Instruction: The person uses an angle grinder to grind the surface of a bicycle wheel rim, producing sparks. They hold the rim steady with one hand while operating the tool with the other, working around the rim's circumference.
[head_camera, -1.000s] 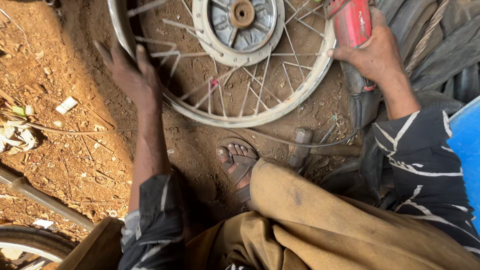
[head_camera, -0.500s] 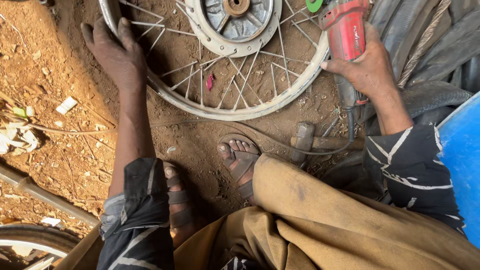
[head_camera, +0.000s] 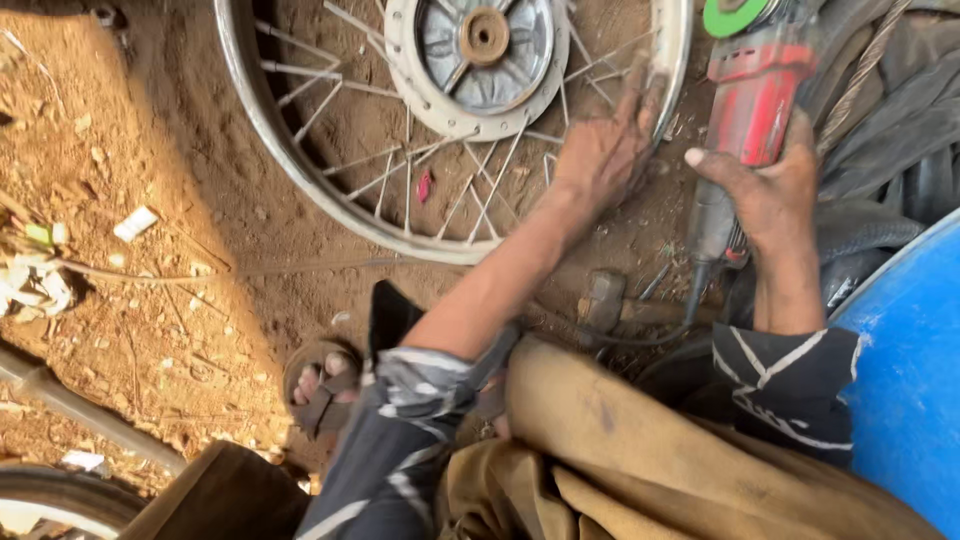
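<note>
— Spoked wheel rim (head_camera: 300, 190) lay flat on the dirt ground (head_camera: 150, 300), hub (head_camera: 485, 55) facing up, didn't it?

— It did. The person's left hand (head_camera: 600, 150) reached across to the rim's right side, palm down, its fingers (head_camera: 640, 95) spread and pressing on the metal by the spokes (head_camera: 480, 180), apparently to steady that stretch.

— And the other hand?

— The right hand (head_camera: 770, 190) was wrapped around the body of a red angle grinder (head_camera: 750, 110), fingers closed tight on it, the green disc guard (head_camera: 735, 15) pointing toward the rim's edge. The grip sat low on the tool, probably for control of its weight.

— Anything near them?

— A hammer (head_camera: 605, 300) rested on the ground just beside the grinder's cable (head_camera: 650, 335). Old tyres (head_camera: 890, 120) were piled to the right, a blue drum (head_camera: 900, 380) stood at the right edge, and a sandalled foot (head_camera: 320, 385) was planted below the rim, well apart from it.
</note>
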